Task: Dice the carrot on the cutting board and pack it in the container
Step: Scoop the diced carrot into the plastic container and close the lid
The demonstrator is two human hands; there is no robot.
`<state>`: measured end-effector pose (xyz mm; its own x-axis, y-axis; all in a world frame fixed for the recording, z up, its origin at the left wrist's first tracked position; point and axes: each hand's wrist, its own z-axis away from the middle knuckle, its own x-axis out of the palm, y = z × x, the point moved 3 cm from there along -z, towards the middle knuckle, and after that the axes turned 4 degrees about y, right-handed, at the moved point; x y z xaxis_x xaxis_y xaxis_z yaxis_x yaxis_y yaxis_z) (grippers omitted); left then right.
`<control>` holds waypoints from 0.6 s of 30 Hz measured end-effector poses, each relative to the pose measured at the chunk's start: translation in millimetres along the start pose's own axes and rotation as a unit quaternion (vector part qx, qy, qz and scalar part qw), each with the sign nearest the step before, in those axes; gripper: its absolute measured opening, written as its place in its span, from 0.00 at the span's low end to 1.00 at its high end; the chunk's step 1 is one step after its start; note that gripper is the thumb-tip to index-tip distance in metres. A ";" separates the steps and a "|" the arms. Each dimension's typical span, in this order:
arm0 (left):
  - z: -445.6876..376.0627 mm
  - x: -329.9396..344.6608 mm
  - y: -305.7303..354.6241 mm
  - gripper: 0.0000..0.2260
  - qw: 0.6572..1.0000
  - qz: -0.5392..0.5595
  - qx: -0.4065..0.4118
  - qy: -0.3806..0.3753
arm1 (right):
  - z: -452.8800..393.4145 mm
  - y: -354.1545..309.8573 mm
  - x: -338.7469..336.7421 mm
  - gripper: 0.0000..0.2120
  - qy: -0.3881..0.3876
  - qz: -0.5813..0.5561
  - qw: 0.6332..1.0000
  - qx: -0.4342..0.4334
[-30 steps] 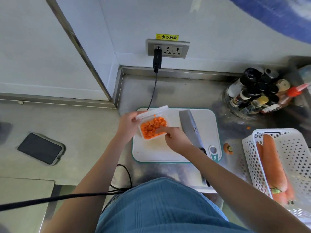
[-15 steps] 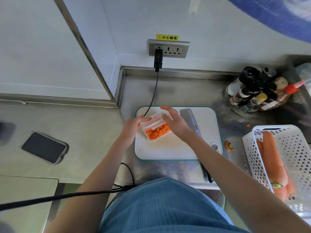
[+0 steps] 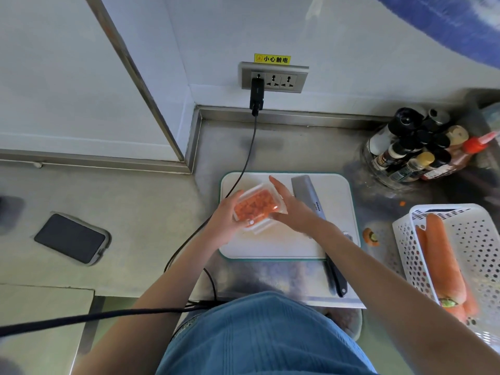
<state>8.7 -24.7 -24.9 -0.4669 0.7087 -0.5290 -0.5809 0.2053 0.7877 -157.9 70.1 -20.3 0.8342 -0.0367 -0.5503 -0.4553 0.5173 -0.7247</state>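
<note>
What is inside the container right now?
Diced carrot fills the container, seen through its clear lid. Both hands cover its sides, so lower layers are hidden.

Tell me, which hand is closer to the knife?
Right. The right hand lies beside the cleaver blade; the left hand is across the container.

bench [image 3: 297, 147] showing brushed metal, board [image 3: 338, 212] looking matt white plastic, container [image 3: 280, 209] looking clear glossy plastic.
</note>
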 end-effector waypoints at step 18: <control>-0.6 4.7 -2.6 0.34 0.981 0.176 -0.042 -0.076 | -20.9 -32.7 -12.1 0.48 -0.105 0.236 0.963 -0.072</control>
<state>7.6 -22.3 -29.6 -0.5464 0.8198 -0.1714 -0.4574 -0.1207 0.8810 -159.6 35.7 1.4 0.5613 0.3554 -0.7474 -0.8252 0.3089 -0.4728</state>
